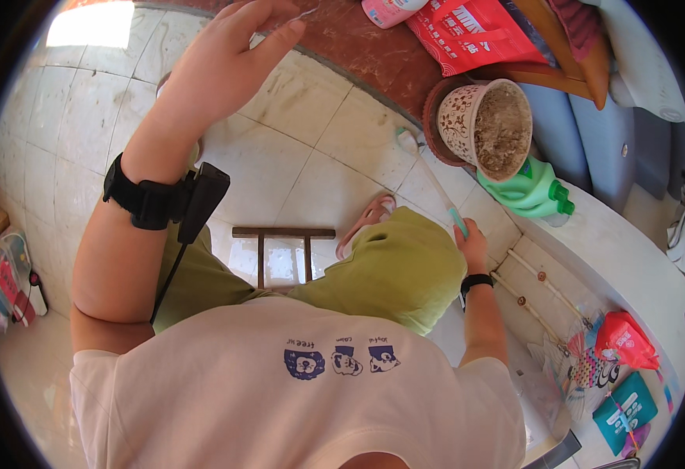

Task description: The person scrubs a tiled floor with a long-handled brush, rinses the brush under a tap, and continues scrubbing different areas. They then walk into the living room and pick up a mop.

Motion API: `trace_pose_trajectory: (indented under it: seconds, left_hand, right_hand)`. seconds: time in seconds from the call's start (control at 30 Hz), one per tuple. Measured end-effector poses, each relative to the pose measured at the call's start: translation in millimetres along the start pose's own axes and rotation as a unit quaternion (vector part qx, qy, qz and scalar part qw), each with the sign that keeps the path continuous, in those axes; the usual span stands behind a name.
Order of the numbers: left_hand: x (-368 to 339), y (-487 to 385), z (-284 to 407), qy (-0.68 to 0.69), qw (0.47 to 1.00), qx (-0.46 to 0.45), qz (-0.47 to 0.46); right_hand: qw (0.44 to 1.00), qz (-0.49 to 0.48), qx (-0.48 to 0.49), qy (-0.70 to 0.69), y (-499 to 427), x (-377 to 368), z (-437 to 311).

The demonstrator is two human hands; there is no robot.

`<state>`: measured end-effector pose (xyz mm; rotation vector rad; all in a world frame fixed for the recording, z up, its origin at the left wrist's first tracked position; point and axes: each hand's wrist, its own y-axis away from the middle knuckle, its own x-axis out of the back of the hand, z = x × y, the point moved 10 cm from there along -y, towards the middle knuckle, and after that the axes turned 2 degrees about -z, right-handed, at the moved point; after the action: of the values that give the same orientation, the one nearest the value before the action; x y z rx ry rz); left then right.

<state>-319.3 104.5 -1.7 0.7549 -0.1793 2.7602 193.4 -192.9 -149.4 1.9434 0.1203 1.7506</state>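
My left hand [237, 58] is raised at the top of the view. A thin white strand [308, 14] shows at its thumb and fingertips, pinched between them. Down by my right knee, my right hand [472, 243] grips the green end of a long-handled brush [436, 179]. Its white shaft slants away to a pale head with a green edge, low near the tiled floor beside the flowerpot's saucer [436, 126]. The patterned flowerpot [459, 120], filled with dry soil, stands just beyond the brush. A green detergent bottle [521, 190] is next to the pot.
A wooden stool frame [283, 233] shows between my legs. A red bag [477, 38] and a pink bottle [386, 12] sit on the red ledge [342, 44]. The white curved ledge [606, 228] runs along my right, with fish-shaped kites [591, 366] and a teal packet [626, 410] nearby.
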Motion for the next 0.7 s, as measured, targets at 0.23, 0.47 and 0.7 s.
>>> trace_pose_trajectory:
  seconds: [0.23,0.47,0.7]
  left_hand:
    - [9.8,9.6,-4.4,-0.031,0.999,0.016,0.013]
    - [9.9,12.8,0.4,0.000,1.000,0.027,-0.001]
    - [14.1,13.4,6.4,0.023,0.999,-0.015,0.034]
  right_hand:
    - [0.983,-0.074,0.082,0.148,-57.3,-1.6,-74.8]
    - [0.962,-0.119,0.126,0.211,-88.1,4.1,-83.6]
    - [0.954,-0.117,0.192,0.199,-64.1,1.1,-119.0]
